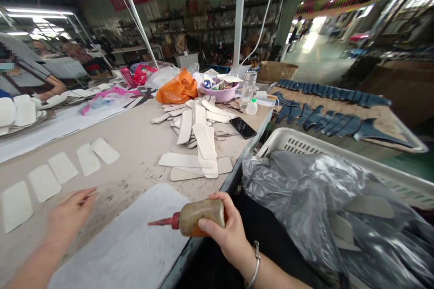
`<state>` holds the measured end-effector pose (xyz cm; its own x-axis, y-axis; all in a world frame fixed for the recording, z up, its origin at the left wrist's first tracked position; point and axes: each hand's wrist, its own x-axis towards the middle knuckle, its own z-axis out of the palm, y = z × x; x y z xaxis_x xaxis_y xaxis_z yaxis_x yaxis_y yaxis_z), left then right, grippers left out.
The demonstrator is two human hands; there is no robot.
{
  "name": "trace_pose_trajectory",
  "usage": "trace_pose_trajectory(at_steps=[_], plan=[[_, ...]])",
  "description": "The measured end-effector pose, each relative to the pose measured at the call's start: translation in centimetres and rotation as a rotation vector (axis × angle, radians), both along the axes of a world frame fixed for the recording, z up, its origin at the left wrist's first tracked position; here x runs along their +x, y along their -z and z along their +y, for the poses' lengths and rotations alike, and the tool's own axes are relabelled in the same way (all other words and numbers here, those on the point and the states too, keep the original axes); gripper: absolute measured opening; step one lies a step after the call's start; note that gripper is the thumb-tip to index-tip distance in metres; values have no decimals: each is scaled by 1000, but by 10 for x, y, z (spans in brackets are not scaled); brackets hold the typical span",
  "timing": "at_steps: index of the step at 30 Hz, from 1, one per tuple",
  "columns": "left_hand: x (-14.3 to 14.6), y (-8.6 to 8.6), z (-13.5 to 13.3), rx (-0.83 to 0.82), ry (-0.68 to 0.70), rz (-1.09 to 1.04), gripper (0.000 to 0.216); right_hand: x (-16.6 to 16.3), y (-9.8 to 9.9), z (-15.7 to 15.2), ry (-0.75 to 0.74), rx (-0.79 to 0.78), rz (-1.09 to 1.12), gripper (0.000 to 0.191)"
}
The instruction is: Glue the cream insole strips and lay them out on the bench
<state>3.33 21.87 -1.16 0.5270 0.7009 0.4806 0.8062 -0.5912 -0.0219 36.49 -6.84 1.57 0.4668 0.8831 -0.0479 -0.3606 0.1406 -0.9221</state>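
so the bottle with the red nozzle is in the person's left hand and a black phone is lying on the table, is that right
Not quite: the head view shows the bottle with the red nozzle in the person's right hand. The black phone is lying on the table.

Bottle [203, 217] between panels [63, 168] on the table [134, 146] at left and crate [325, 148] at right.

The bottle [200, 217] was cloudy tan, amber low down, its nozzle [166, 221] red. From it, white paper [125, 240] lay at nine o'clock, off-white pieces [63, 168] at ten, a bright pink bag [117, 92] at eleven, an orange bag [178, 89] and lilac basin [222, 95] at twelve, a black phone [242, 127] at one, denim-blue strips [313, 116] at two. The beige table [134, 137] was mottled dark in patches.
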Motion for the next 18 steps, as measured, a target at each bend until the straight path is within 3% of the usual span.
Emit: trace_pose_trajectory(at_steps=[4, 8, 14, 18], plan=[[93, 28, 11, -85, 248, 77, 37, 5, -2, -2, 15, -7, 5, 48], [166, 35, 21, -125, 294, 145, 36, 11, -4, -4, 38, 0, 36, 48], [178, 31, 36, -175, 282, 273, 34, 15, -8, -4, 52, -3, 74, 48], [180, 11, 24, -65, 245, 289, 32, 17, -11, -3, 59, -4, 76, 47]])
